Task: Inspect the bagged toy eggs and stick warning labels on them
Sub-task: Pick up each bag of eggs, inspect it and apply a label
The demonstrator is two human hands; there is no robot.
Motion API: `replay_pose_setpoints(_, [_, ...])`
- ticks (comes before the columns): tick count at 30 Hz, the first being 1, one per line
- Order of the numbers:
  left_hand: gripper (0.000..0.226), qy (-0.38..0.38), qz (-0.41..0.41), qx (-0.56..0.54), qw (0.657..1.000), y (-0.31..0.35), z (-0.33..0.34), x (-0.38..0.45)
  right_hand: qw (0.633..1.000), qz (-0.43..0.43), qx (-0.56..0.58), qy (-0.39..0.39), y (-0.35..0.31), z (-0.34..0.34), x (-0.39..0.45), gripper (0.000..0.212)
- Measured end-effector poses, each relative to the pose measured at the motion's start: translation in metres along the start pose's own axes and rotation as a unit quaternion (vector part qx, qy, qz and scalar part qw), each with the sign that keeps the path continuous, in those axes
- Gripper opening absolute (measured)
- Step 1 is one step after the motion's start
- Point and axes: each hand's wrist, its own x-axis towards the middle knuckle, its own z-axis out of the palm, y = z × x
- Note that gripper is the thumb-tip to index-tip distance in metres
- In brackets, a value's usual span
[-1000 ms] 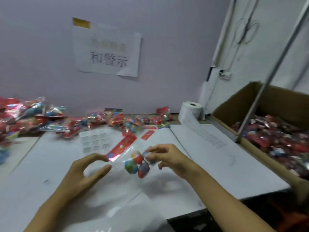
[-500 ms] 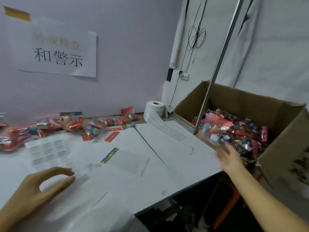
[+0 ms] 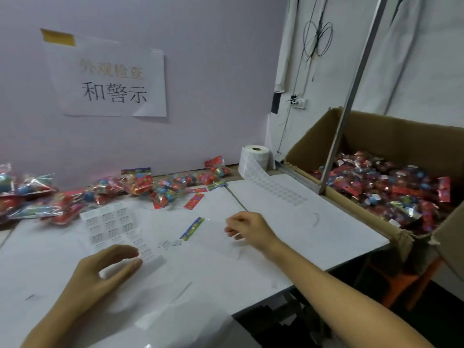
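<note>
Several bagged toy eggs (image 3: 140, 184) lie in a row along the wall at the back of the white table (image 3: 313, 237). A sheet of warning labels (image 3: 113, 224) lies in front of them. My left hand (image 3: 105, 270) hovers just below that sheet with thumb and fingers apart, holding nothing. My right hand (image 3: 248, 228) has its fingers curled at the right edge of a flat, empty clear bag with a colourful header (image 3: 193, 228). Whether it pinches the bag is not plain. Two small loose labels (image 3: 170, 243) lie between the hands.
A large cardboard box (image 3: 376, 131) at the right holds several more bagged eggs (image 3: 391, 187). A slanted metal pole (image 3: 349, 96) crosses in front of it. A label roll (image 3: 256, 156) stands at the back with its strip unrolled. The table edge runs close on the right.
A second ago both hands held a bag of eggs. The right hand then swung out to the cardboard box and has come back without it; the left hand moved to the label sheet.
</note>
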Motion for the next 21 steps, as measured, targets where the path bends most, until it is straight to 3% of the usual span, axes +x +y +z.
replay_pose_setpoints(4, [0.024,0.048,-0.012,-0.026,0.998,0.012,0.001,0.001,0.971,-0.115,-0.133,-0.163,-0.024,0.087,0.006,0.017])
replay_pose_setpoints(8, [0.02,0.103,-0.015,-0.027,0.994,0.016,0.002,0.001,0.929,-0.203,-0.202,-0.234,-0.045,0.154,0.001,0.017])
replay_pose_setpoints(11, [0.03,0.146,-0.002,-0.006,0.989,0.014,0.0,0.003,0.909,-0.256,-0.241,-0.225,-0.057,0.184,0.009,0.018])
replay_pose_setpoints(15, [0.027,0.227,-0.059,-0.009,0.972,0.009,-0.004,0.006,0.935,-0.223,-0.196,-0.196,-0.061,0.203,0.029,0.017])
replay_pose_setpoints(21, [0.009,0.176,-0.115,0.045,0.977,0.006,0.001,0.003,0.979,-0.119,-0.12,-0.111,-0.058,0.201,0.089,0.021])
